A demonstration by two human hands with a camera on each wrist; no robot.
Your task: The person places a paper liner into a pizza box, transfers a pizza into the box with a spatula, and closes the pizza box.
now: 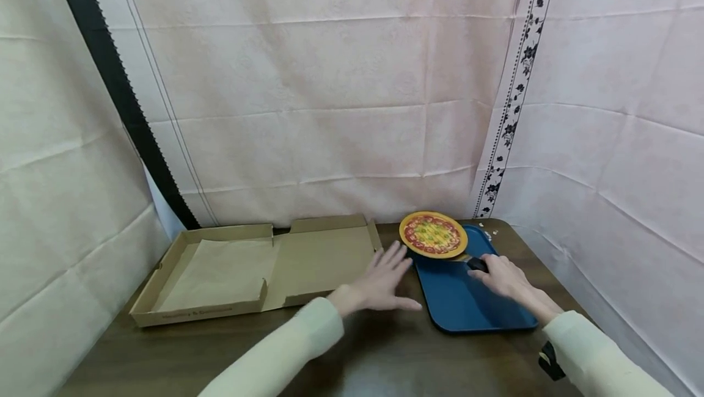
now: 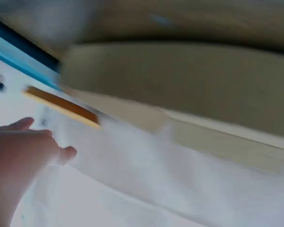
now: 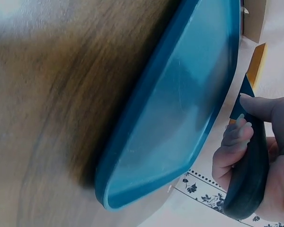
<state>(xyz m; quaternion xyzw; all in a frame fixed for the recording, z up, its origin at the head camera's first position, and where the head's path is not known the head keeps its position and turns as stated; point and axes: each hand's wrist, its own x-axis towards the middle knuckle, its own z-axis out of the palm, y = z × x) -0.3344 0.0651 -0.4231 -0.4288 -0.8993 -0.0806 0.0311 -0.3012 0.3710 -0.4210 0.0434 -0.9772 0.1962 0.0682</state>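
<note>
My right hand [image 1: 505, 276] grips the black handle [image 3: 250, 175] of a server, its fingers and thumb wrapped round it. A small round pizza [image 1: 433, 235] with an orange rim and red, yellow and green topping rests on the server, raised over the far left part of a blue tray [image 1: 467, 299]. Most of the server's blade is hidden below the pizza. My left hand [image 1: 379, 281] hovers with spread fingers between the tray and an unfolded cardboard pizza box [image 1: 330, 256], holding nothing. Edge-on, the pizza's orange rim [image 2: 61, 106] shows beyond that hand in the left wrist view.
The box's base, at left, is lined with a sheet of brown paper [image 1: 222, 275]; its lid lies flat to the right. All stand on a dark wooden table [image 1: 247, 354]. Pale cloth [image 1: 330, 79] hangs behind and at both sides. A black object [image 1: 549, 361] is by the right sleeve.
</note>
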